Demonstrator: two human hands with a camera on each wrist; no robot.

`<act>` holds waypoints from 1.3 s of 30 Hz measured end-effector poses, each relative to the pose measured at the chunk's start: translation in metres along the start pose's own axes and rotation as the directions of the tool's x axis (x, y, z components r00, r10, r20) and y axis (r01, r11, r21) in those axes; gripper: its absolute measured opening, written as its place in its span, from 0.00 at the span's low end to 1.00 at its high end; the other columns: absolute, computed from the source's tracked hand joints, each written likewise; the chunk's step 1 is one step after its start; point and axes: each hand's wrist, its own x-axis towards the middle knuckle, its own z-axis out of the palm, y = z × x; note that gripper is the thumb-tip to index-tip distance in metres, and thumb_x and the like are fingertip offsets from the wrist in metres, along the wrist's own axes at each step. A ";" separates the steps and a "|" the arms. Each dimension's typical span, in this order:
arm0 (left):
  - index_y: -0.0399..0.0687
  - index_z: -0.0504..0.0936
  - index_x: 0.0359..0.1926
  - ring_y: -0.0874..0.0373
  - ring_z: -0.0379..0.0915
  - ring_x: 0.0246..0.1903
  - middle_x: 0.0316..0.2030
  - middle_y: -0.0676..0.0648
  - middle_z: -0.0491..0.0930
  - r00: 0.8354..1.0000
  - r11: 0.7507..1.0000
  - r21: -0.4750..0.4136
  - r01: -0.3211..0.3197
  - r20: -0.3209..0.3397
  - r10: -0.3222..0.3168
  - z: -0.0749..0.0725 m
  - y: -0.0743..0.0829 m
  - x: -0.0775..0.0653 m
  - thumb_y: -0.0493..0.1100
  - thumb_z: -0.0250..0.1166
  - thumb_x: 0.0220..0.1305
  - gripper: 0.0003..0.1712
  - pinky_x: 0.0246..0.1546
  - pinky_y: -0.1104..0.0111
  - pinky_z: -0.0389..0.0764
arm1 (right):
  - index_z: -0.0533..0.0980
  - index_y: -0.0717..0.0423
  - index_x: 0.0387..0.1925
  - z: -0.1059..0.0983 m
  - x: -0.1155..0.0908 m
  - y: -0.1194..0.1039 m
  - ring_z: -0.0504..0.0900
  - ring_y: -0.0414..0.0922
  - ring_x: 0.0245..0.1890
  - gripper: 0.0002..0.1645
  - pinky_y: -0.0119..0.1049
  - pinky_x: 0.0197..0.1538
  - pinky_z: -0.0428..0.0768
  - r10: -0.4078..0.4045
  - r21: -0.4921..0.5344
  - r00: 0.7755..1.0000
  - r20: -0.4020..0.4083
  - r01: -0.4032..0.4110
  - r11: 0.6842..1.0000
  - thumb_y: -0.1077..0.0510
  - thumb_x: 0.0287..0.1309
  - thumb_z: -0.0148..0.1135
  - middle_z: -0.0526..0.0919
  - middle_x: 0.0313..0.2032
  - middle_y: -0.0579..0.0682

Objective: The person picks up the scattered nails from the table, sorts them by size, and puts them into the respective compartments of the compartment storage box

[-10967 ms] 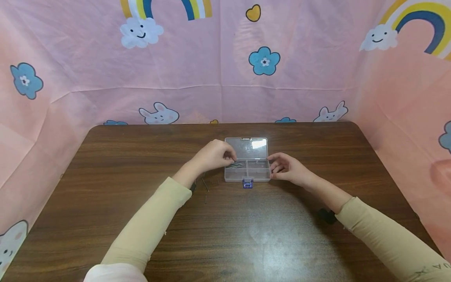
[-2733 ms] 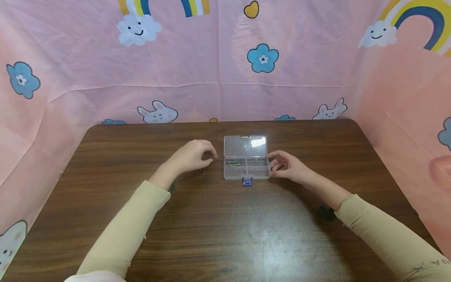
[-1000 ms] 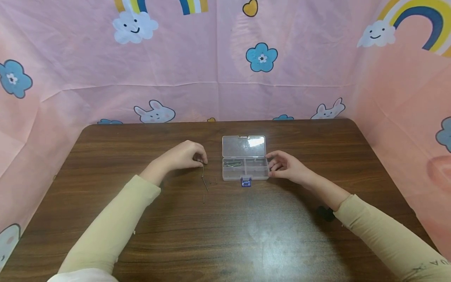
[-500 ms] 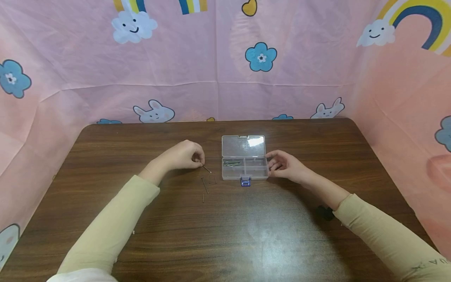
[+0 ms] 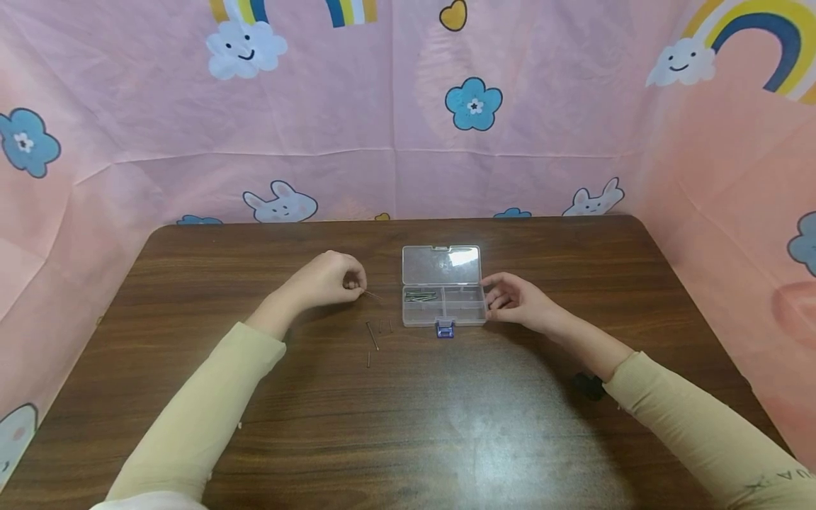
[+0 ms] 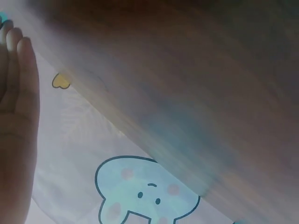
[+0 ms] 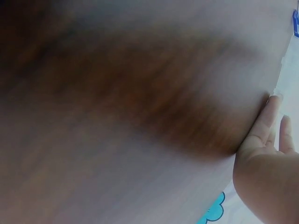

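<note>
Left of the box, my left hand (image 5: 328,280) pinches a thin nail (image 5: 373,295) between thumb and fingertip, its free end pointing right. My right hand (image 5: 519,304) holds the right side of a clear plastic box (image 5: 465,313), thumb at the front corner and index finger near the hinge. The lid (image 5: 440,265) is tipped back, and a blue latch (image 5: 445,330) hangs at the front. Several long nails (image 5: 421,297) lie in the back left compartment. On the table are a longer nail (image 5: 372,336), a short nail (image 5: 368,360) and two small nails (image 5: 380,326).
The dark wood table (image 5: 287,439) reaches back to a pink printed cloth (image 5: 357,188), which also encloses both sides. A black wrist-worn piece (image 5: 588,386) shows beneath my right forearm. The left wrist view shows mostly blurred table edge and cloth.
My left hand has moved from over the back left compartment to the loose nails, and lifted one nail away from the longer one. My right hand stays at the box.
</note>
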 end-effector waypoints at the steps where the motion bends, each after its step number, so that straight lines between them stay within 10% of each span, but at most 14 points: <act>1: 0.49 0.88 0.31 0.59 0.75 0.31 0.30 0.52 0.84 1.000 1.000 -0.002 0.007 -0.013 -0.007 0.000 0.000 0.000 0.33 0.71 0.63 0.06 0.38 0.65 0.80 | 0.69 0.67 0.69 0.000 0.000 0.000 0.82 0.41 0.44 0.34 0.27 0.48 0.82 0.005 0.000 1.000 -0.002 -0.005 1.000 0.70 0.64 0.68 0.82 0.50 0.66; 19: 0.45 0.88 0.36 0.55 0.78 0.34 0.33 0.48 0.85 0.982 0.994 0.052 0.095 -0.171 -0.085 0.005 0.018 0.004 0.35 0.69 0.63 0.03 0.40 0.62 0.82 | 0.68 0.67 0.70 -0.001 -0.001 0.000 0.82 0.40 0.45 0.34 0.27 0.49 0.82 0.002 0.011 1.000 0.010 -0.002 1.000 0.69 0.65 0.68 0.82 0.51 0.67; 39: 0.45 0.87 0.35 0.56 0.76 0.33 0.32 0.50 0.85 0.976 0.994 0.101 0.043 -0.219 -0.020 0.018 0.048 0.025 0.34 0.67 0.63 0.04 0.40 0.63 0.82 | 0.68 0.69 0.69 0.000 -0.001 -0.001 0.82 0.39 0.44 0.34 0.28 0.47 0.82 -0.010 0.009 1.000 0.012 0.010 1.000 0.70 0.65 0.68 0.82 0.50 0.67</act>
